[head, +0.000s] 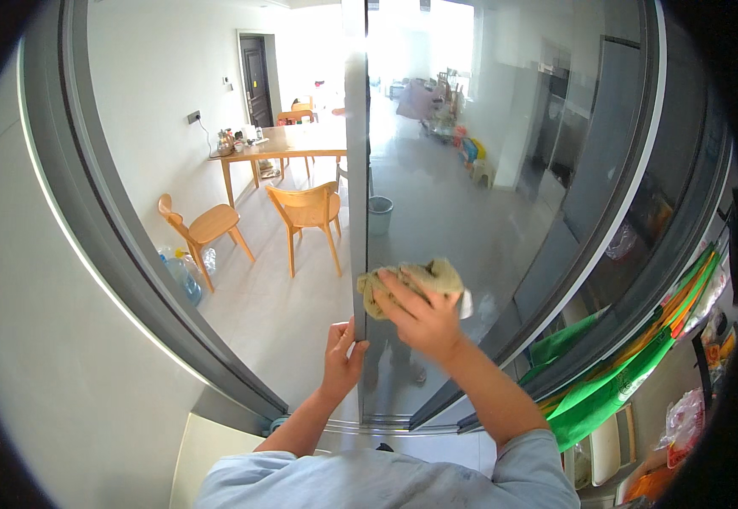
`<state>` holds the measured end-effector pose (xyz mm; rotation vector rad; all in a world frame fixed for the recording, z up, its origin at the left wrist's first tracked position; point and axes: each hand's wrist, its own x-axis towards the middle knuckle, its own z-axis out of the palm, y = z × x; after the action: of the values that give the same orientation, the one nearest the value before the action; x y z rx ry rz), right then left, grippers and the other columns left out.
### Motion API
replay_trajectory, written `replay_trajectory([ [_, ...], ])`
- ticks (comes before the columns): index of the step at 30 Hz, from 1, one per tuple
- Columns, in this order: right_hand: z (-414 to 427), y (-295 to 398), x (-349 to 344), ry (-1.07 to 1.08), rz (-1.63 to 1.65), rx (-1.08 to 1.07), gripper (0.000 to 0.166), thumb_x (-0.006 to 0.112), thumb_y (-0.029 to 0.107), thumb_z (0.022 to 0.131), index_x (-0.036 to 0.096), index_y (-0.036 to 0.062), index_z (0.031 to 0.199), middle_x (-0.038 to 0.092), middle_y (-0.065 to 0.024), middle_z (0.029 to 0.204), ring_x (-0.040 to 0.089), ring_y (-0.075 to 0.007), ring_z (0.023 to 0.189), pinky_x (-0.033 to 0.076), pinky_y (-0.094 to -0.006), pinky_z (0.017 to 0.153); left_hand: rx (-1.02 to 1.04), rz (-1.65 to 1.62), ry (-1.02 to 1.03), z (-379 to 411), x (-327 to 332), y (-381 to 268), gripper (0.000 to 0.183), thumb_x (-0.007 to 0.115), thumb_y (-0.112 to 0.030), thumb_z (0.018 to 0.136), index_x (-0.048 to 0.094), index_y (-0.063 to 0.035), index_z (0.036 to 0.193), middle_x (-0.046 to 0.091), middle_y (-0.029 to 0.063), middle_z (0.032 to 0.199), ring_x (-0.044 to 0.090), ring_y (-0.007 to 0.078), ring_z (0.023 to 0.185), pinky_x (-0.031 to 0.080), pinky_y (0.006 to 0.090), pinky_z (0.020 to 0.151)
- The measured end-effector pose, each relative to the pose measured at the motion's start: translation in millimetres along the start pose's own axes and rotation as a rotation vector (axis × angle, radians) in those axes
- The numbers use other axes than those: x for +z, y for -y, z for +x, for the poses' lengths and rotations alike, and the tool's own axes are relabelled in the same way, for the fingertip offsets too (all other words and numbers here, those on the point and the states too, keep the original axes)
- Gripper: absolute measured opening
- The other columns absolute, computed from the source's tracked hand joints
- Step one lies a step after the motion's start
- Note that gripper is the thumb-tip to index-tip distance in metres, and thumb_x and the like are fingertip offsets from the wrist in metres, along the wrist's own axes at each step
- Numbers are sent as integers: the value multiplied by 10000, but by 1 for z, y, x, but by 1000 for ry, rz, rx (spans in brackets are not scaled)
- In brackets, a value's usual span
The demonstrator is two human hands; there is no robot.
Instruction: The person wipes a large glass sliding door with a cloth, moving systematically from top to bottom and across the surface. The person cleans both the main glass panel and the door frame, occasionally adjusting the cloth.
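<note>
A sliding glass door panel (445,191) with a grey metal frame (357,191) stands before me, its upright edge near the middle of the view. My left hand (345,356) grips the lower part of that edge, fingers on one side and thumb on the other. With spread fingers, my right hand (423,315) presses a crumpled olive-beige cloth (439,277) against the glass, just right of the frame edge. A small white patch shows beside the cloth, under the hand. The palm side of my right hand is hidden.
Through the doorway on the left are wooden chairs (305,207), a wooden table (286,151) and plastic bottles (184,283) by the wall. A waste bin (380,215) shows behind the glass. At right, a green apron or cloth (623,394) hangs near plastic bags (684,420).
</note>
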<state>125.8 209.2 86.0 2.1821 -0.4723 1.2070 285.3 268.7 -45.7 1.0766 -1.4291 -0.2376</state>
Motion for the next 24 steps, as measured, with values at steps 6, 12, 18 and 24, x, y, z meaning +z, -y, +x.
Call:
replay_trajectory([
  [6, 147, -28, -38, -352, 157, 213, 464, 599, 99, 722, 649, 227, 1165, 498, 30, 1381, 405, -278, 1246, 268, -456, 955, 37, 31, 11, -3, -6, 4, 481, 589, -20, 879, 475, 1, 1346, 527, 131, 1008, 503, 249, 928, 441, 321, 816],
  [12, 84, 13, -3, 56, -81, 2, 449, 619, 173, 751, 627, 283, 1186, 462, 105, 1405, 394, -288, 1290, 299, -474, 961, -101, -154, 62, -6, -22, 9, 400, 502, 8, 939, 494, -26, 1337, 548, 69, 1048, 519, 140, 937, 446, 262, 854],
  [18, -82, 52, 40, 405, 423, 148, 519, 627, 191, 759, 583, 334, 1257, 559, 78, 1270, 531, -197, 1159, 479, -403, 834, -439, -473, 10, -5, -28, -7, 306, 404, -77, 1006, 548, -40, 1273, 614, 48, 1096, 567, 122, 1031, 479, 297, 901],
  [24, -11, -12, -10, 196, -91, 5, 546, 599, 104, 725, 611, 334, 1220, 528, 50, 1330, 487, -264, 1223, 447, -469, 816, -198, -212, -79, -9, -26, -1, 267, 453, -93, 991, 563, -19, 1223, 525, 89, 1137, 578, 170, 999, 496, 300, 870],
])
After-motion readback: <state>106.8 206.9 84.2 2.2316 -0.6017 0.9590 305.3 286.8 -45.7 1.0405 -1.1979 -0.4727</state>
